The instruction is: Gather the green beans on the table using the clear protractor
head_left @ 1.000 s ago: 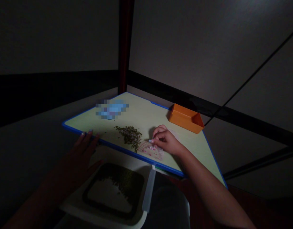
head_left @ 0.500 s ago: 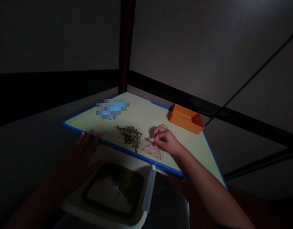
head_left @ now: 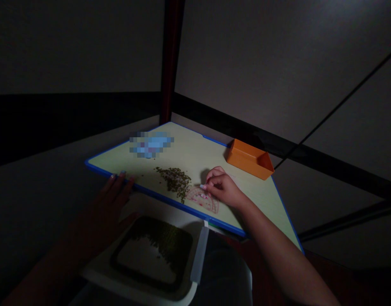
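My right hand (head_left: 223,188) is over the pale board (head_left: 195,148), thumb and fingertips pressed together in a pinch; what they hold, if anything, is too small to make out. Just left of it lies a loose pile of small green beans, seemingly mung beans (head_left: 176,180). Under the fingertips a pink protractor print (head_left: 202,202) shows on the board. My left hand (head_left: 103,212) is in shadow, fingers stretched out and touching the board's near left edge. Beside it, below that edge, a white container (head_left: 144,259) holds more green beans (head_left: 174,238) heaped to its right side.
An orange open box (head_left: 251,165) sits at the board's far right edge. Toward the far left lies a blue item (head_left: 154,144), blurred out. A few stray beans are scattered left of the pile. Grey panels rise close behind the board, with a dark red post at the corner.
The view has shifted very slightly. Both hands keep their places and poses, and the bean pile looks the same.
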`<state>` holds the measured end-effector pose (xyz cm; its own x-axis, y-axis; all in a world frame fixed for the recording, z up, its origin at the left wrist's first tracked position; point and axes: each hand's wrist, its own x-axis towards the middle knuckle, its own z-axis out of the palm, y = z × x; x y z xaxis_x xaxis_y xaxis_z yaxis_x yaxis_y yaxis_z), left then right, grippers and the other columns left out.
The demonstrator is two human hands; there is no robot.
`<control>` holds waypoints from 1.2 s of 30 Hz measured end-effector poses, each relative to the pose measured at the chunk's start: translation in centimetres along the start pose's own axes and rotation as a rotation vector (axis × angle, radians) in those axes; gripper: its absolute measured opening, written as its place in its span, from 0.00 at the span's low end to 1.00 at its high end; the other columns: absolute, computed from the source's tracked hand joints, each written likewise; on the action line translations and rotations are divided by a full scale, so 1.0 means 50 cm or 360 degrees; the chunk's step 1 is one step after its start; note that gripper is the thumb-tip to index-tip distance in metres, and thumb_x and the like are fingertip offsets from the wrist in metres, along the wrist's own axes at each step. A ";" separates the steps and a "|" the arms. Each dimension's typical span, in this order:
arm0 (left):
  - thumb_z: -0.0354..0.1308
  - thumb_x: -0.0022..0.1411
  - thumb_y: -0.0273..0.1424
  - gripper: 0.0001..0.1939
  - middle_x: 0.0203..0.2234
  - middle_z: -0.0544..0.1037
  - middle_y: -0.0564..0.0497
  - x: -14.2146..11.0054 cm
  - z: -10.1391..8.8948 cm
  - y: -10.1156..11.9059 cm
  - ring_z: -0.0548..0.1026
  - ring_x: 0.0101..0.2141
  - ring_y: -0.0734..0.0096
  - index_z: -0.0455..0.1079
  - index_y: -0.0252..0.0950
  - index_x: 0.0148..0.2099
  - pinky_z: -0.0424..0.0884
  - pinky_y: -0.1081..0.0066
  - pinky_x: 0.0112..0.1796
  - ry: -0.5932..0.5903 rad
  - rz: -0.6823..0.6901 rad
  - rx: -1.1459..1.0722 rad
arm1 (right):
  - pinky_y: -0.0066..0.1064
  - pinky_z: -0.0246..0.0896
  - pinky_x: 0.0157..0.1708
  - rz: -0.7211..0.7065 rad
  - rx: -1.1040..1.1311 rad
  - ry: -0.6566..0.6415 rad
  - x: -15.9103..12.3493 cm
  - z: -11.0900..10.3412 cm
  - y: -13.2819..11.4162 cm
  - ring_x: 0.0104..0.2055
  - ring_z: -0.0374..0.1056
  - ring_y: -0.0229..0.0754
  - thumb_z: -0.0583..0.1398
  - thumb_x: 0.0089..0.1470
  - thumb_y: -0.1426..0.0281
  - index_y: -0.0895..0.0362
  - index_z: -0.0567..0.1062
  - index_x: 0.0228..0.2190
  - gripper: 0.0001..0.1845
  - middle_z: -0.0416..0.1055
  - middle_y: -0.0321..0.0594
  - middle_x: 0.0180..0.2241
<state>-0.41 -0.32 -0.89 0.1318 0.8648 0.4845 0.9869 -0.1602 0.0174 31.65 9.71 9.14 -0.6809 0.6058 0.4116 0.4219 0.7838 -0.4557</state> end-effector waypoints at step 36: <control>0.46 0.54 0.49 0.41 0.66 0.46 0.40 0.001 -0.001 0.001 0.42 0.65 0.52 0.39 0.37 0.65 0.59 0.50 0.57 -0.0055 -0.0065 -0.0069 | 0.36 0.54 0.41 0.0068 -0.0009 -0.0003 0.000 0.004 0.001 0.37 0.60 0.40 0.60 0.53 0.65 0.57 0.73 0.16 0.17 0.67 0.39 0.27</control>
<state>-0.35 -0.32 -0.83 0.0956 0.8868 0.4522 0.9867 -0.1445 0.0747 31.56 9.72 8.98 -0.6632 0.6384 0.3905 0.4538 0.7580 -0.4685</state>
